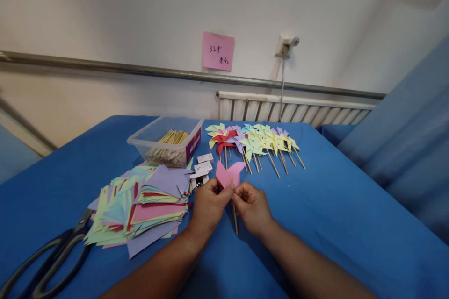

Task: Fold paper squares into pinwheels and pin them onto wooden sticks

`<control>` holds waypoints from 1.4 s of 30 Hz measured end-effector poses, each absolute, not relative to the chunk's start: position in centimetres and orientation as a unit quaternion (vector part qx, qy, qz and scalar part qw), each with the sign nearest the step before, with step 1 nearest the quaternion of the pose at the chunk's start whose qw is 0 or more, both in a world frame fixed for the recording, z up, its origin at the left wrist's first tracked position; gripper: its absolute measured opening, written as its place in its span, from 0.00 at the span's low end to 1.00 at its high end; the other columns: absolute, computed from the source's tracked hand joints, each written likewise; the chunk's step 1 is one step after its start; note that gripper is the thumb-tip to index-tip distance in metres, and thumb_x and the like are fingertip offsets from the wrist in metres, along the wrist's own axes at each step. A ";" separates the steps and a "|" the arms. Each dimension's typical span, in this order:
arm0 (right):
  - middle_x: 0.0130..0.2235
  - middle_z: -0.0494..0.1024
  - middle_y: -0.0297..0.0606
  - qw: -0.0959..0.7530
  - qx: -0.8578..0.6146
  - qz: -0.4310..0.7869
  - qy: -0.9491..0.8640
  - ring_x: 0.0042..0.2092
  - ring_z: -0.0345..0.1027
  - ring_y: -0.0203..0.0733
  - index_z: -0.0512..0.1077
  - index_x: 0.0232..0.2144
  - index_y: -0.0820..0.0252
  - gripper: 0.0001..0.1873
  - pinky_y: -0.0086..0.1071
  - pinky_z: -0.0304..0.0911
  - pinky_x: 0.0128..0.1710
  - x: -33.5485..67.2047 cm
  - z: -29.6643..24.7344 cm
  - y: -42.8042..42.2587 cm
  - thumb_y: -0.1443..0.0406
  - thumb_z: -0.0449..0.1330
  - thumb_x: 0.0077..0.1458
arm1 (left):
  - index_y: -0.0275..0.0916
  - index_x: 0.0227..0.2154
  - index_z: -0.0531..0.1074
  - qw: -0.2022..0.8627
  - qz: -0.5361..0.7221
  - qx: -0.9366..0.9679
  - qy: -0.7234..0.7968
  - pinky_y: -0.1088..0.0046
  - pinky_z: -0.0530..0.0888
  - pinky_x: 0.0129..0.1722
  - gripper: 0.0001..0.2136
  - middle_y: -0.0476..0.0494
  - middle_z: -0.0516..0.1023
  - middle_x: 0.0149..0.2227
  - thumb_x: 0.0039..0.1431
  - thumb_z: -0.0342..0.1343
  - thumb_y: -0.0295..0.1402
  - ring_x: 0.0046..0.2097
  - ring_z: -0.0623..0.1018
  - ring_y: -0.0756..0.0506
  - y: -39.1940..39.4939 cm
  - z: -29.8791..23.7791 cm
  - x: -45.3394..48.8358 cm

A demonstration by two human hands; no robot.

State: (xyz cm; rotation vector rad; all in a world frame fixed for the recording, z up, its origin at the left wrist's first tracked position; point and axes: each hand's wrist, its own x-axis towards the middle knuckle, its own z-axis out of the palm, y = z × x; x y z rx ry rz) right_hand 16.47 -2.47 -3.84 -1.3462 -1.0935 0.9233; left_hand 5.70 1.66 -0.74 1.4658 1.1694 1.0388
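A pink paper pinwheel [224, 175] with a thin wooden stick [235, 222] is held up over the middle of the table. My left hand [209, 203] is closed on the pinwheel, its thumb pressing near the stick's top. The fingers of my right hand [253, 208] are closed in a pinch at the stick, just below the paper. Fingers hide the pinwheel's lower part and centre. Left of my left hand lies a pile of coloured paper pieces [157, 215], some of them cut at the corners. Several small white boxes [203, 167] sit just behind that hand.
Large scissors [61, 252] lie at the front left. Behind the papers stands a clear plastic box [192, 142] of wooden sticks [171, 138]. Several pinwheels on sticks [259, 142] lie at the back right of the blue-covered table [336, 224]. A wall with a radiator [298, 110] rises behind.
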 end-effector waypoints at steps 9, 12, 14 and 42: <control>0.16 0.62 0.26 0.572 -0.560 0.397 -0.449 0.18 0.53 0.30 0.64 0.19 0.58 0.15 0.24 0.49 0.17 16.2 -4.1 -2.2 0.56 0.59 0.49 | 0.36 0.28 0.74 0.426 0.423 0.641 0.477 0.74 0.68 0.31 0.09 0.48 0.77 0.27 0.49 0.56 0.36 0.30 0.74 0.47 1.4 -0.5 5.5; 0.16 0.62 0.25 0.582 -0.545 0.408 -0.445 0.18 0.52 0.29 0.65 0.21 0.59 0.15 0.24 0.49 0.17 16.3 -4.0 -2.3 0.55 0.58 0.50 | 0.36 0.30 0.73 0.442 0.429 0.647 0.449 0.73 0.70 0.34 0.09 0.47 0.77 0.29 0.49 0.57 0.36 0.33 0.75 0.46 1.2 -0.5 5.6; 0.16 0.62 0.25 0.591 -0.534 0.423 -0.431 0.17 0.52 0.28 0.66 0.22 0.60 0.16 0.23 0.48 0.16 16.4 -3.9 -2.2 0.54 0.58 0.50 | 0.36 0.33 0.73 0.462 0.433 0.640 0.436 0.71 0.70 0.37 0.10 0.45 0.78 0.32 0.48 0.58 0.36 0.35 0.76 0.46 1.1 -0.5 5.6; 0.19 0.71 0.31 0.568 -0.460 0.541 -0.417 0.14 0.51 0.25 0.72 0.26 0.65 0.17 0.23 0.46 0.14 17.3 -3.9 -2.3 0.55 0.64 0.45 | 0.35 0.26 0.71 0.622 0.445 0.505 0.400 0.76 0.66 0.27 0.11 0.50 0.74 0.23 0.47 0.61 0.39 0.25 0.70 0.51 2.3 -1.3 4.8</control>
